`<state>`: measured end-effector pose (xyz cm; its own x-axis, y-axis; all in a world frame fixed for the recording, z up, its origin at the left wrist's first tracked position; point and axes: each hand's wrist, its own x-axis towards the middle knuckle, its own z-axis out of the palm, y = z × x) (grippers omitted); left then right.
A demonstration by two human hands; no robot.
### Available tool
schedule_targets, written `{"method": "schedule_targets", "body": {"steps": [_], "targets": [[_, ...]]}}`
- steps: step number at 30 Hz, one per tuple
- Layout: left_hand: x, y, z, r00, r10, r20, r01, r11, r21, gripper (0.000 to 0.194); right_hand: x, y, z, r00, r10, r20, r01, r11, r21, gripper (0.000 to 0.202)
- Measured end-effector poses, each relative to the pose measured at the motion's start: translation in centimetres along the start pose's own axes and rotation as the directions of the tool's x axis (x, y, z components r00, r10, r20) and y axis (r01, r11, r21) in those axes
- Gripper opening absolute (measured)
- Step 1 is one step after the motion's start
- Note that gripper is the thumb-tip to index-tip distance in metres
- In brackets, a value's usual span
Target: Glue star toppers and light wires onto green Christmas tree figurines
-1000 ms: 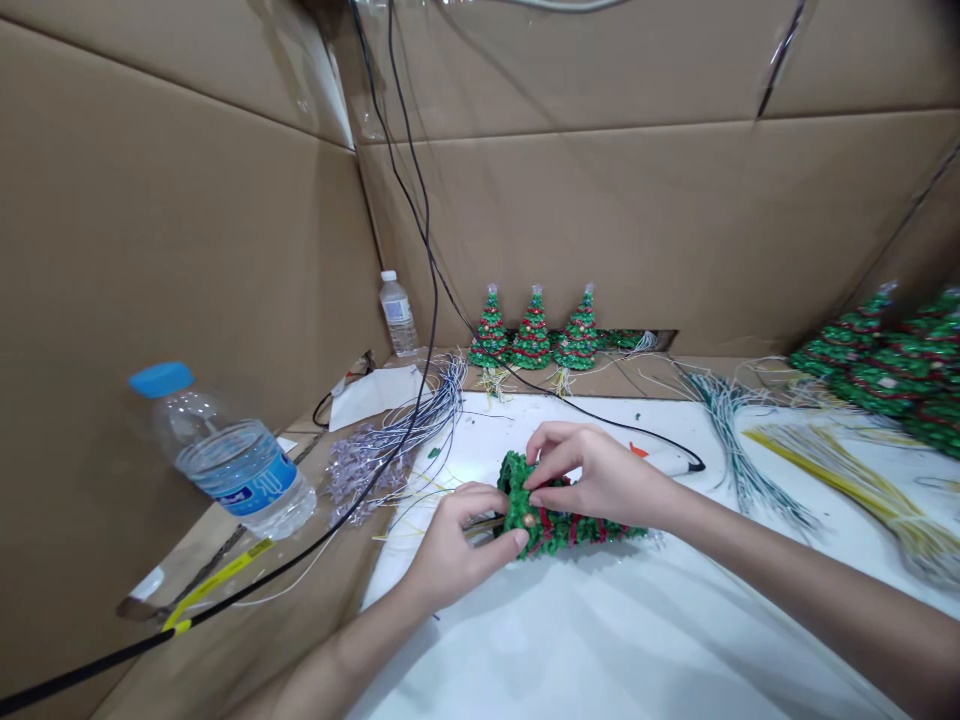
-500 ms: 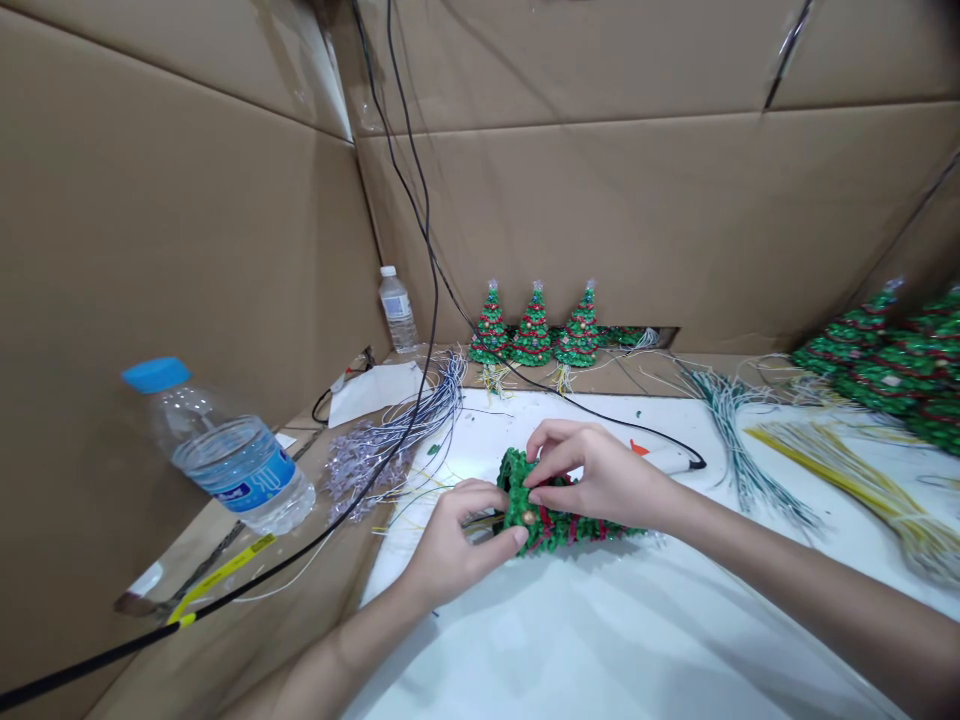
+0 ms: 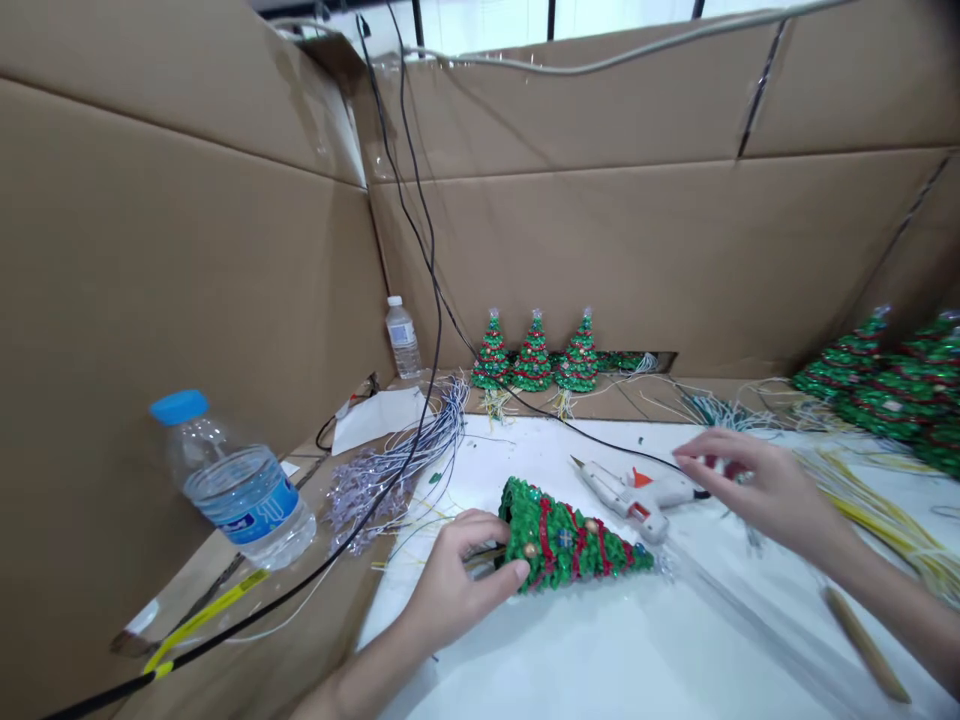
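A small green tinsel Christmas tree with red garland and small ornaments lies on its side on the white board, its tip to the right. My left hand grips the tree's wide base, thumb in front and fingers at the open end. Behind the tree rests a white glue gun with an orange trigger part, its nozzle to the upper left. My right hand is in the air near the end of the glue gun's handle. Its thumb and fingertips are close together, and nothing shows between them.
Three small trees stand at the back, and larger trees are at right. Yellow and white wires, purple-tipped wires, a wooden stick and a water bottle lie around. A black cable crosses the left side.
My right hand has let go of the tree and moved right, uncovering the glue gun. My left hand still holds the base. The view has tilted up slightly.
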<state>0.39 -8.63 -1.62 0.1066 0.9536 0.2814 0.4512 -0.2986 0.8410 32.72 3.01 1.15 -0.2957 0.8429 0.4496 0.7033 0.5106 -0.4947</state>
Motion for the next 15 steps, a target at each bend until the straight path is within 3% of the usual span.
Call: {"method": "schedule_targets", "body": {"steps": [2, 7, 11, 15], "targets": [[0.0, 0.0, 0.0, 1.0, 0.011, -0.01, -0.011, 1.0, 0.004, 0.028, -0.7, 3.5, -0.5, 0.986, 0.092, -0.137, -0.112, 0.982, -0.149, 0.04], [0.0, 0.0, -0.1, 0.999, 0.026, -0.029, -0.025, 0.999, 0.03, 0.035, -2.5, 8.9, -2.0, 0.916, 0.216, -0.338, -0.287, 0.941, -0.178, 0.045], [0.0, 0.1, -0.1, 0.999, 0.041, -0.031, -0.039, 0.997, 0.061, 0.042, -3.8, 10.9, -2.6, 0.903, 0.312, -0.294, -0.351, 0.932, -0.088, 0.036], [0.1, 0.3, 0.0, 0.998, 0.062, -0.026, -0.06, 0.997, 0.054, 0.043, -4.6, 13.3, -1.8, 0.907, 0.336, -0.255, -0.357, 0.933, -0.04, 0.028]]}}
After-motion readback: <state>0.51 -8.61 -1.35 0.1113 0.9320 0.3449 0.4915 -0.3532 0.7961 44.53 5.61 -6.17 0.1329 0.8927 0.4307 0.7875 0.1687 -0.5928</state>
